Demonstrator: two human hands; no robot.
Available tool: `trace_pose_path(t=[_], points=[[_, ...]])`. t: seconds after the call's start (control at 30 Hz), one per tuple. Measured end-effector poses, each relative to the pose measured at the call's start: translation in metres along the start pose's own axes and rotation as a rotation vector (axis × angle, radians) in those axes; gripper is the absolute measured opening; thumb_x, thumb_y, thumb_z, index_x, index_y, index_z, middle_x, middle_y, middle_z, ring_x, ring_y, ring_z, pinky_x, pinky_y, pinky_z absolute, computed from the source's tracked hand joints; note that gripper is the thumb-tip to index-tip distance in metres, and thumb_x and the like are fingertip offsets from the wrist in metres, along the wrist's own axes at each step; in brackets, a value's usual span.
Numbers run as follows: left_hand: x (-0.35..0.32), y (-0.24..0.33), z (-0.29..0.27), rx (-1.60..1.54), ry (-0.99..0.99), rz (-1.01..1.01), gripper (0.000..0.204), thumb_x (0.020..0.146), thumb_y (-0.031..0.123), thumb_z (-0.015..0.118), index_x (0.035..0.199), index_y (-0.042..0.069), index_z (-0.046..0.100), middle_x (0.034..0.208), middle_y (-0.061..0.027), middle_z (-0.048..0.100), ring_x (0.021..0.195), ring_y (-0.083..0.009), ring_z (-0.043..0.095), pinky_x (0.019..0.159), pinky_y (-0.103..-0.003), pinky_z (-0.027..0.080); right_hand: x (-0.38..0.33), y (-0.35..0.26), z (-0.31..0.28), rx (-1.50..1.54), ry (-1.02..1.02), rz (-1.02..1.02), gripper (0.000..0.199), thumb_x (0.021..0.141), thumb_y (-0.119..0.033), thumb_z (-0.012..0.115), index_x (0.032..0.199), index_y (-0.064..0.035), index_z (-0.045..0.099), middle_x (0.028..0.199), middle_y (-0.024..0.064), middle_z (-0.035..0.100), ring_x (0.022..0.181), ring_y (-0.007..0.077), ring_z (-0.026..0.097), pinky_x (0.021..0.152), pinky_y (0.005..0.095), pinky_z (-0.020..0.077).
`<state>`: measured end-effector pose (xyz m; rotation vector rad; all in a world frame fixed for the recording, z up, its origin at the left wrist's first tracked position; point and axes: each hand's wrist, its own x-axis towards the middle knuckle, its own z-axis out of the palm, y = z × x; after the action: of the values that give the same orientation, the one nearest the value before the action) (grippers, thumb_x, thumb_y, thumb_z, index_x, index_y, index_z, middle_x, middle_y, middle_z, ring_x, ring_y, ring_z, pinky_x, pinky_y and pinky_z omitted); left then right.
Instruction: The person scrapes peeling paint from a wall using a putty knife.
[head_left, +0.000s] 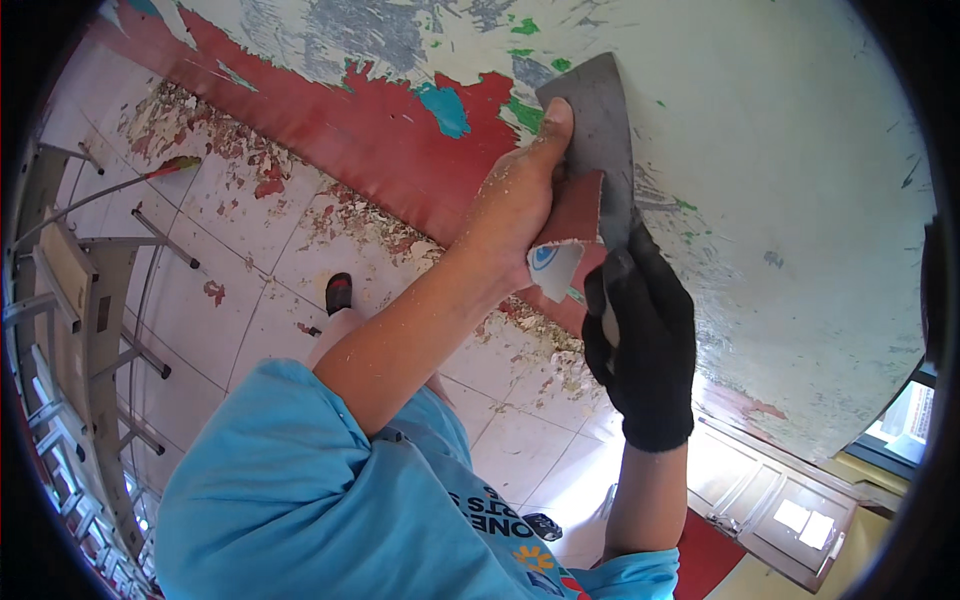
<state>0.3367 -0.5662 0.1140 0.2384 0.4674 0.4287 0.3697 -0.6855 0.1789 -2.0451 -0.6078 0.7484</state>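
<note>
In my black-gloved right hand (652,350) is the handle of a wide scraper (603,125), its grey metal blade pointing up and away from me. Bare and dusty, my left hand (515,205) lies along the blade's left side, with the thumb pressed on the metal. A folded sheet of reddish-brown sandpaper (577,212), white on its back with a blue mark, is held in that hand against the blade. The left fingers are mostly hidden behind it. Beyond the blade is a wall (780,190) with patchy white, grey, green and red paint.
Paint flakes (370,225) litter the tiled floor (300,300) along the red lower band (350,130) of the wall. Metal-legged furniture (95,270) stands at the left, near a thin rod (110,190). A pale cabinet (790,505) and a window (900,420) are at the lower right.
</note>
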Motion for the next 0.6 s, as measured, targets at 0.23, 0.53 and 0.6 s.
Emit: trace_pose_path(t=[0.23,0.53,0.6], points=[[0.001,-0.002,0.001,-0.023,0.014,0.106,0.043,0.084,0.051,0.049,0.083,0.008,0.054,0.060,-0.0016,0.052,0.040,-0.0087,0.044,0.037,-0.022,0.036,0.006,0.004,0.005,-0.195,0.030,-0.210,0.032,0.074,0.003,0.058,0.106,0.0022,0.054,0.099,0.0216,0.058,0.082,0.0287,0.060,0.068,0.0308,0.0485],[0.005,-0.001,-0.008,0.087,-0.036,0.005,0.051,0.082,0.056,0.047,0.093,0.006,0.053,0.067,-0.0027,0.053,0.054,-0.0095,0.050,0.048,-0.022,0.041,0.005,-0.004,0.003,0.073,0.040,0.201,0.030,0.071,0.004,0.061,0.100,0.0004,0.055,0.098,0.0225,0.058,0.080,0.0332,0.060,0.068,0.0323,0.0485],[0.001,-0.001,-0.005,0.106,-0.010,0.051,0.051,0.083,0.056,0.047,0.094,0.006,0.054,0.068,-0.0024,0.053,0.054,-0.0090,0.049,0.049,-0.022,0.041,0.003,-0.008,0.003,0.044,0.035,0.224,0.028,0.072,0.005,0.060,0.100,0.0002,0.055,0.098,0.0224,0.058,0.078,0.0329,0.060,0.066,0.0319,0.0486]])
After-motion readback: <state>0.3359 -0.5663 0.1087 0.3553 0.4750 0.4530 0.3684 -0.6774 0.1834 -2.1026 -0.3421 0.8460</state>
